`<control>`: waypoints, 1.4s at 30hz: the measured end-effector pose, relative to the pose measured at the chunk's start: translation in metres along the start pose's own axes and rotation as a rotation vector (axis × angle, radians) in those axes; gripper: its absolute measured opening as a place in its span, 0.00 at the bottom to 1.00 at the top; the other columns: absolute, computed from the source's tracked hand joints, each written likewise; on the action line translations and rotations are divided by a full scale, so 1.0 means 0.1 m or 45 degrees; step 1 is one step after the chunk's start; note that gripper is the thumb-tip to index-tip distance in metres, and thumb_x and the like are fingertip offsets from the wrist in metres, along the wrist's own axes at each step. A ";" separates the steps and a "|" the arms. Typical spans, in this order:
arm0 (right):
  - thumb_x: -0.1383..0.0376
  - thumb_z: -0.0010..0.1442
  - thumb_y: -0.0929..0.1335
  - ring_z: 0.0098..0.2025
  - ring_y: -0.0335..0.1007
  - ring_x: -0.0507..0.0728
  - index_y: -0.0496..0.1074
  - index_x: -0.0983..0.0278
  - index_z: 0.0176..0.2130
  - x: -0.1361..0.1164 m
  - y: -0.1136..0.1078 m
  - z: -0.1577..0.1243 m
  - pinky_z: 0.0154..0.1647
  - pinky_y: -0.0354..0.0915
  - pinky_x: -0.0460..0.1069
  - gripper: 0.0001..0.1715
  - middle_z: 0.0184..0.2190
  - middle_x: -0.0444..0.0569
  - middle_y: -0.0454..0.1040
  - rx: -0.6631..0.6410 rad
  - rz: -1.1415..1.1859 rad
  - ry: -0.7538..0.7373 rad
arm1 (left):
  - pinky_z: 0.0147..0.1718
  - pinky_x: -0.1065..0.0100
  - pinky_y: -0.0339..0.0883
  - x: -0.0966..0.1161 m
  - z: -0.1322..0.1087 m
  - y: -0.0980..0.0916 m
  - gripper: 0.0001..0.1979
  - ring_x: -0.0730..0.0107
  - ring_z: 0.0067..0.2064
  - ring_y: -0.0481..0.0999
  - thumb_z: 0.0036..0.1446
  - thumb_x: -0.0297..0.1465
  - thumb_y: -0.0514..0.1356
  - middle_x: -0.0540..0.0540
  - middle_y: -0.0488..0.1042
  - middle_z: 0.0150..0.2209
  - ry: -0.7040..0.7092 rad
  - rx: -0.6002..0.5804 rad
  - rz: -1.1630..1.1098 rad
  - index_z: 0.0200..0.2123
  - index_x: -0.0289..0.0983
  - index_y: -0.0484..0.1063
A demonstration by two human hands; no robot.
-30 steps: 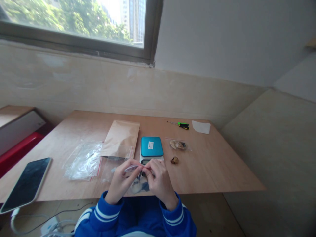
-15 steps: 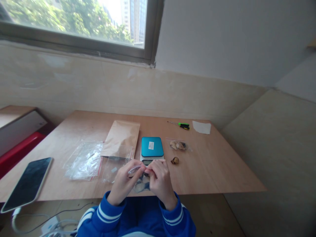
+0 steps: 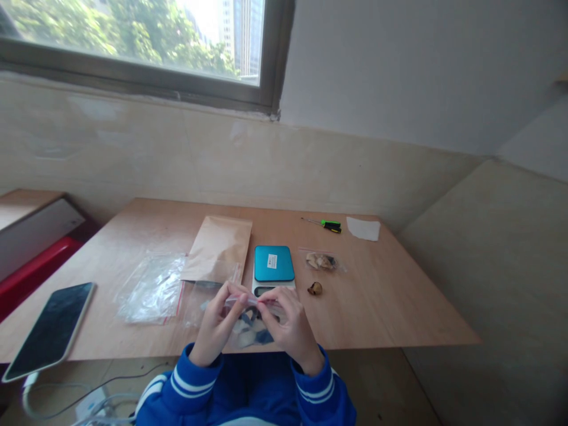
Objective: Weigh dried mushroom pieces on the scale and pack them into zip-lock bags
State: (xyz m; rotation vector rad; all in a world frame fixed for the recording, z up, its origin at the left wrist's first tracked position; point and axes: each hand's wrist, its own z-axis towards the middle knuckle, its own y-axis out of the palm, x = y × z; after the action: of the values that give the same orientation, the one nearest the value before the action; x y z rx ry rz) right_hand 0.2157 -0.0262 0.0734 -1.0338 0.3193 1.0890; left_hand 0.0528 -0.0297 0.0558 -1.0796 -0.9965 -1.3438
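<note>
Clear zip bag; upright, holding pieces.

packing workspace | scale, zip bags, plywood table

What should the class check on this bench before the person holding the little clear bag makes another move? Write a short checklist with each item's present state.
1. Both hands on the bag: left hand and right hand pinch the top edge of the small clear bag. Ok.
2. Bag has contents: dark and pale pieces show inside. Ok.
3. Bag top sealed: too small to see. Cannot tell.
4. Scale platform free: nothing lies on the blue top. Ok.
5. Scale display readable: hidden behind the fingers. Cannot tell.
6. Loose pieces gathered: one piece lies bare on the table beside another filled bag. Not ok.
</note>
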 end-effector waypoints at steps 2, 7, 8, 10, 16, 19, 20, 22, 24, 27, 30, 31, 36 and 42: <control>0.67 0.63 0.66 0.34 0.68 0.54 0.68 0.62 0.34 0.01 0.00 0.00 0.40 0.58 0.50 0.04 0.29 0.45 0.73 -0.006 0.001 0.002 | 0.31 0.73 0.67 -0.02 0.00 0.00 0.10 0.72 0.34 0.73 0.62 0.36 0.55 0.48 0.72 0.32 -0.006 0.024 0.035 0.34 0.36 0.70; 0.70 0.64 0.65 0.34 0.66 0.54 0.67 0.62 0.32 0.09 0.08 -0.02 0.39 0.56 0.50 0.07 0.29 0.44 0.72 0.056 -0.070 0.014 | 0.33 0.71 0.68 -0.05 -0.02 0.02 0.10 0.71 0.33 0.73 0.62 0.36 0.56 0.48 0.73 0.31 -0.031 0.041 0.099 0.34 0.36 0.70; 0.71 0.64 0.64 0.34 0.66 0.55 0.66 0.62 0.31 0.11 0.10 -0.02 0.39 0.56 0.50 0.09 0.28 0.44 0.72 0.089 -0.094 0.020 | 0.34 0.71 0.68 -0.06 -0.02 0.03 0.10 0.71 0.34 0.74 0.62 0.36 0.56 0.48 0.73 0.32 -0.027 0.039 0.119 0.34 0.36 0.70; 0.74 0.63 0.62 0.33 0.64 0.55 0.65 0.62 0.30 0.12 0.14 -0.03 0.39 0.55 0.51 0.11 0.28 0.44 0.71 0.144 -0.142 0.036 | 0.36 0.70 0.68 -0.07 -0.02 0.05 0.10 0.69 0.36 0.74 0.61 0.37 0.56 0.47 0.74 0.33 0.002 0.042 0.157 0.34 0.36 0.70; 0.77 0.60 0.60 0.33 0.62 0.57 0.63 0.62 0.28 0.12 0.18 -0.06 0.39 0.55 0.52 0.14 0.26 0.45 0.67 0.190 -0.200 0.058 | 0.36 0.70 0.68 -0.07 -0.02 0.08 0.10 0.70 0.35 0.74 0.60 0.36 0.58 0.47 0.74 0.31 0.065 0.080 0.204 0.30 0.36 0.71; 0.71 0.65 0.62 0.34 0.64 0.56 0.66 0.62 0.31 0.14 0.16 -0.06 0.39 0.57 0.51 0.10 0.28 0.45 0.70 0.151 -0.150 0.036 | 0.35 0.70 0.68 -0.05 -0.03 0.08 0.09 0.69 0.35 0.75 0.60 0.36 0.58 0.47 0.75 0.31 0.036 0.132 0.205 0.32 0.36 0.72; 0.69 0.66 0.62 0.35 0.65 0.56 0.67 0.62 0.34 0.16 0.15 -0.06 0.39 0.58 0.51 0.08 0.30 0.46 0.72 0.114 -0.124 0.029 | 0.34 0.70 0.68 -0.05 -0.03 0.07 0.09 0.69 0.35 0.75 0.60 0.36 0.58 0.48 0.75 0.31 0.030 0.152 0.205 0.33 0.36 0.72; 0.65 0.67 0.63 0.37 0.66 0.56 0.68 0.62 0.37 0.21 0.12 -0.06 0.39 0.59 0.50 0.06 0.33 0.46 0.74 0.032 -0.094 0.014 | 0.34 0.71 0.68 -0.06 -0.03 0.04 0.09 0.69 0.34 0.75 0.60 0.37 0.58 0.48 0.75 0.31 0.025 0.183 0.213 0.33 0.36 0.72; 0.63 0.67 0.63 0.37 0.66 0.56 0.69 0.62 0.35 0.26 0.11 -0.06 0.39 0.59 0.50 0.09 0.31 0.46 0.74 -0.006 -0.112 0.003 | 0.34 0.71 0.68 -0.07 -0.03 0.01 0.10 0.70 0.33 0.75 0.59 0.37 0.58 0.48 0.75 0.30 0.029 0.192 0.231 0.32 0.36 0.72; 0.65 0.66 0.63 0.36 0.65 0.57 0.68 0.62 0.29 0.30 0.11 -0.07 0.38 0.57 0.51 0.13 0.27 0.45 0.72 0.051 -0.184 -0.001 | 0.32 0.71 0.68 -0.09 -0.02 -0.01 0.10 0.70 0.32 0.75 0.59 0.37 0.59 0.49 0.75 0.29 0.033 0.174 0.261 0.32 0.36 0.71; 0.69 0.66 0.61 0.34 0.64 0.57 0.66 0.62 0.27 0.28 0.15 -0.09 0.37 0.56 0.51 0.15 0.26 0.46 0.70 0.129 -0.250 0.015 | 0.33 0.71 0.68 -0.09 -0.01 0.00 0.10 0.70 0.32 0.75 0.60 0.37 0.58 0.48 0.75 0.29 0.053 0.161 0.276 0.31 0.36 0.72; 0.70 0.65 0.60 0.33 0.63 0.57 0.65 0.62 0.27 0.27 0.16 -0.09 0.36 0.56 0.52 0.15 0.26 0.46 0.68 0.143 -0.268 0.012 | 0.34 0.71 0.68 -0.09 -0.01 0.01 0.10 0.70 0.33 0.75 0.60 0.37 0.58 0.49 0.75 0.29 0.061 0.157 0.278 0.32 0.37 0.72; 0.70 0.66 0.59 0.32 0.63 0.57 0.65 0.62 0.27 0.26 0.16 -0.09 0.35 0.56 0.51 0.16 0.25 0.46 0.68 0.109 -0.268 -0.013 | 0.33 0.71 0.69 -0.07 -0.01 0.02 0.10 0.70 0.32 0.75 0.60 0.37 0.58 0.49 0.75 0.29 0.076 0.191 0.301 0.32 0.37 0.72; 0.61 0.66 0.64 0.32 0.67 0.55 0.71 0.61 0.31 0.37 0.13 -0.11 0.35 0.60 0.50 0.13 0.26 0.45 0.73 -0.017 -0.173 0.010 | 0.32 0.72 0.70 -0.11 -0.01 -0.07 0.11 0.70 0.32 0.76 0.58 0.39 0.59 0.49 0.76 0.29 0.022 0.309 0.289 0.32 0.37 0.73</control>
State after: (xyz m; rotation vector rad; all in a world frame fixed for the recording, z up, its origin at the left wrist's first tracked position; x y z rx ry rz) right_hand 0.2248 -0.0134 0.0361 -1.0565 0.2449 0.9658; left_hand 0.0456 -0.0282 0.0449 -0.9631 -0.9652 -1.0188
